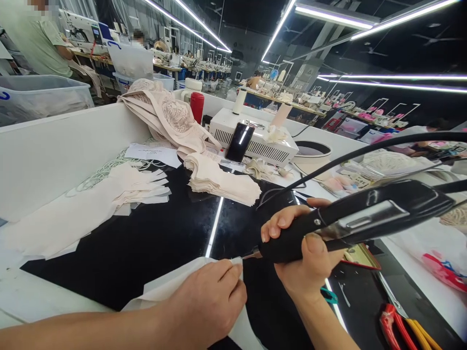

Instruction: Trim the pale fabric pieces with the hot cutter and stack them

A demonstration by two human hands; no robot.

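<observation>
My right hand (310,257) is wrapped round a black corded handheld tool (365,211) with a silver lever along its side. The tool's narrow metal tip (252,254) points left, at the corner of a pale fabric piece (175,282). Whether tip and fabric touch, I cannot tell. My left hand (209,296) pinches that fabric close to the tip, fingers closed, and covers part of it. Beneath both hands lies a glossy black work surface (175,233). A stack of cream fabric pieces (222,180) rests beyond my hands, and a fanned pile of pale strips (95,204) spreads at the left.
Behind the stack stand a phone (240,142) and a white vented box (255,133). Beige lace bra parts (168,112) are heaped at the back left. Red-handled scissors (392,321) lie at the lower right. The tool's cable (365,150) arches across the right side.
</observation>
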